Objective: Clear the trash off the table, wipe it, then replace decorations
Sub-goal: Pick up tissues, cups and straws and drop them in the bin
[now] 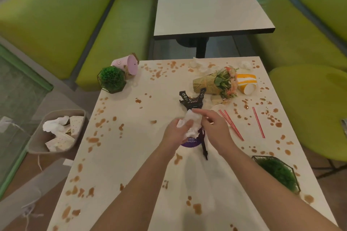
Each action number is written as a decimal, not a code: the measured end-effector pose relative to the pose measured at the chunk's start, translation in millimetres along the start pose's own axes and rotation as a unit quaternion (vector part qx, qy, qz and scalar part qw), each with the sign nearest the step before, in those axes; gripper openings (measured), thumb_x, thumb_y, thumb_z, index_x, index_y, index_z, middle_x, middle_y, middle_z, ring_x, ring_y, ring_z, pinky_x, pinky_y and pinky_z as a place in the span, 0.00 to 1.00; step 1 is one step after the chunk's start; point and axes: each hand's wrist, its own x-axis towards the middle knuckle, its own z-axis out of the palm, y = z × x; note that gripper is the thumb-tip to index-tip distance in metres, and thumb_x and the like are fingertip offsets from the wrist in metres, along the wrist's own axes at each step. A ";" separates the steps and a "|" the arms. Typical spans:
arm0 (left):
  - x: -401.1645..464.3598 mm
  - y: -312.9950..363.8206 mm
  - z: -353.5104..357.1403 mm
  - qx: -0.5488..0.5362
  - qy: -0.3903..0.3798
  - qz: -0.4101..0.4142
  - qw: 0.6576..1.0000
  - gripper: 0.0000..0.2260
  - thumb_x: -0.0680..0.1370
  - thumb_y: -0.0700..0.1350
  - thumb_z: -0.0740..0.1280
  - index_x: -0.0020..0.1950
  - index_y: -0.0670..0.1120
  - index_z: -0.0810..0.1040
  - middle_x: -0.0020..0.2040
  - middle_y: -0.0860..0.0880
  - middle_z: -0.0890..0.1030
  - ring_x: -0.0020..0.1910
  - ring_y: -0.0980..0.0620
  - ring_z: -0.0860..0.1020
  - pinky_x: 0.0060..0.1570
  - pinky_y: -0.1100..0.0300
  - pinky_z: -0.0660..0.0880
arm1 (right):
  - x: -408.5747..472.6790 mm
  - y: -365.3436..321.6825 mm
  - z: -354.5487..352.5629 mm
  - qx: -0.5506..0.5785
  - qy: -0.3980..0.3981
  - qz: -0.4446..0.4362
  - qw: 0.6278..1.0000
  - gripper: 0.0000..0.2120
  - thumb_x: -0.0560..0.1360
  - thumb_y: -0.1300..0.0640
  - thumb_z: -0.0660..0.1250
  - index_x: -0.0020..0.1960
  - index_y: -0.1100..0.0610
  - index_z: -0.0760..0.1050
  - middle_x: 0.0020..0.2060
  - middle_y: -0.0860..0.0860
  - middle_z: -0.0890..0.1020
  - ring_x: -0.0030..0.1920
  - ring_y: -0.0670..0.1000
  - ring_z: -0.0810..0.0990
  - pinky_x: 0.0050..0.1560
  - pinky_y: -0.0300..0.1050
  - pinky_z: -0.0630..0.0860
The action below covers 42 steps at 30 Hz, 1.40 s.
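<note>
At mid-frame both hands are gathering a crumpled white napkin, the left hand curling under it and the right hand pinching its top; balling it tightly should help it reach the trash bin at left.

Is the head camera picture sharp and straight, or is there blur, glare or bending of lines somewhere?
Head view: wide-angle bending curves the table edges and the green benches; soft reflected light lies on the far table; the hands, left hand and right hand, and the crumpled tissue look slightly soft; light is dim and even, with a faint shadow under the forearms.
</note>
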 end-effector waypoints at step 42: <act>24.9 -96.0 -496.2 0.052 0.285 0.008 0.957 0.10 0.75 0.45 0.73 0.53 0.55 0.78 0.52 0.55 0.79 0.58 0.52 0.76 0.54 0.60 0.71 | 4.6 -47.0 485.8 -0.182 -0.160 0.089 0.966 0.12 0.78 0.60 0.65 0.61 0.55 0.78 0.52 0.51 0.79 0.44 0.47 0.75 0.37 0.33 0.68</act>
